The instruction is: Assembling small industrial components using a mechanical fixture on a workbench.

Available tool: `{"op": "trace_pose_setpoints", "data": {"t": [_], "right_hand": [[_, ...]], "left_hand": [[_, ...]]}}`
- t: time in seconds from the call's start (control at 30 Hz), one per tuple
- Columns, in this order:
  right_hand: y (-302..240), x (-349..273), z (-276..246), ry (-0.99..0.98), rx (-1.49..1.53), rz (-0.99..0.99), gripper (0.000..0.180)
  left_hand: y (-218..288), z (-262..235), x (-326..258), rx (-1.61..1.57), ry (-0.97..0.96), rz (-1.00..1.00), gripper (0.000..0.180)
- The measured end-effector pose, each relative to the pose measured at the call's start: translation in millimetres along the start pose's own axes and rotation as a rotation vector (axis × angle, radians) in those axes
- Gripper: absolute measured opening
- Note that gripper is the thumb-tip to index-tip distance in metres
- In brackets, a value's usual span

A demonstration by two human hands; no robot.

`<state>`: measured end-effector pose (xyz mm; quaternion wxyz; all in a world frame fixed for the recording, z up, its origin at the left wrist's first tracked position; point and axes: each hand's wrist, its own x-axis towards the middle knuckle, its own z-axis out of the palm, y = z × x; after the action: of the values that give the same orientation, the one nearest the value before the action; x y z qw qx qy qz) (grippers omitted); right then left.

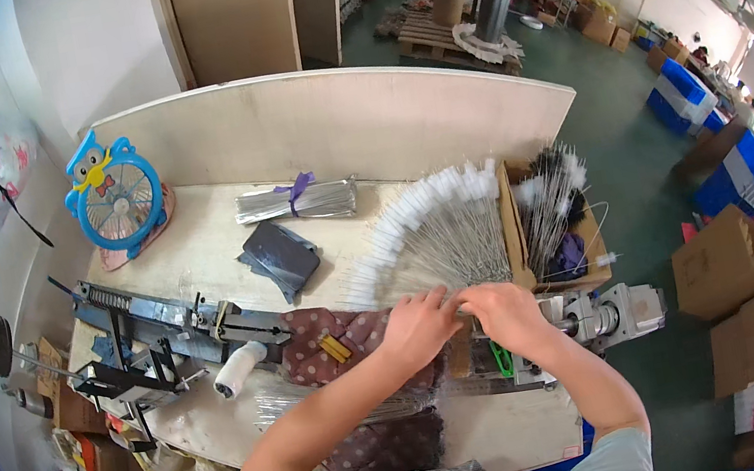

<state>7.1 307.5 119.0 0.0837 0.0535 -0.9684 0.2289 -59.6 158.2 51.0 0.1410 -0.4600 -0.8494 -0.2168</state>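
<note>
My left hand (424, 325) and my right hand (504, 316) meet over the front middle of the bench. Both have their fingers curled and pinched close together; whatever thin thing they may hold is too small to make out. Just beyond them spreads a fan of thin wire brushes (449, 235) with white bristle heads. A brown dotted cloth (310, 340) lies by my left hand, with a yellow piece (334, 347) on it. Beneath my right hand is a green-handled tool (501, 357), beside a metal machine with a round chuck (600, 318).
A cardboard box of wire brushes (593, 277) stands at right. A tied wire bundle (321, 201), a dark packet (284, 256) and a blue fan (120, 204) sit farther back. At left are a long metal fixture (167, 320) and a white roll (240, 369). A low board (328, 119) edges the back.
</note>
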Motion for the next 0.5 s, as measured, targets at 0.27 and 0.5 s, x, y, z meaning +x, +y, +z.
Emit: {"op": "trace_pose_setpoints", "data": {"t": [0.27,0.5], "right_hand": [[-2,9,-27,-0.429,0.232,0.059,0.019],[-47,37,-5,-0.295,0.006,-0.137,0.018]], "left_hand": [[-25,-93,-126,-0.357,0.114,-0.167,0.016],[-29,-115,-157,-0.533,0.184,-0.479,0.016]]}}
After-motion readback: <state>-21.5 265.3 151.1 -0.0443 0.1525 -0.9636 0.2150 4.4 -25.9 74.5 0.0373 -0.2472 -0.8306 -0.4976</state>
